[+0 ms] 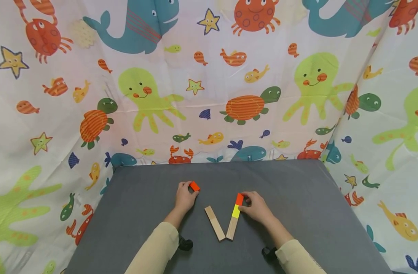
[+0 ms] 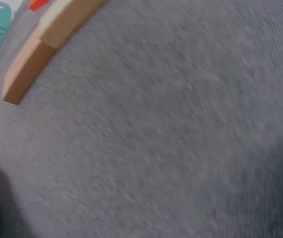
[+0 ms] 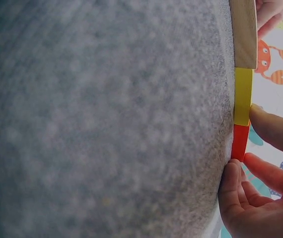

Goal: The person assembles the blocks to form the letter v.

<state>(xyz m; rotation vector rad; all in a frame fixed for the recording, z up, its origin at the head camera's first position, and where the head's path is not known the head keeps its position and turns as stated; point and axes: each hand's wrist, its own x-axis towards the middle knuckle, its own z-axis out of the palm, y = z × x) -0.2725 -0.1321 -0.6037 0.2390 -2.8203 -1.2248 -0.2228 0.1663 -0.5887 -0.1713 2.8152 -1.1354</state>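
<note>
My left hand [image 1: 185, 198] pinches a small orange-red block [image 1: 194, 186] above the left part of the grey table. My right hand [image 1: 257, 206] is at the far end of a row of blocks. Its thumb touches the side of a yellow block [image 3: 243, 96], while its fingers bend around the outer end of a red block [image 3: 239, 141]. Red, yellow and a plain wooden block [image 1: 231, 228] lie end to end. Another row of plain wooden blocks [image 1: 214, 222] slants toward it, and the two rows meet at the near end like a V.
The grey cloth-covered table [image 1: 144, 228] ends at a hanging curtain [image 1: 195, 125] printed with sea animals. Dark wrist-worn devices [image 1: 185, 244] sit under both forearms, close to the tabletop.
</note>
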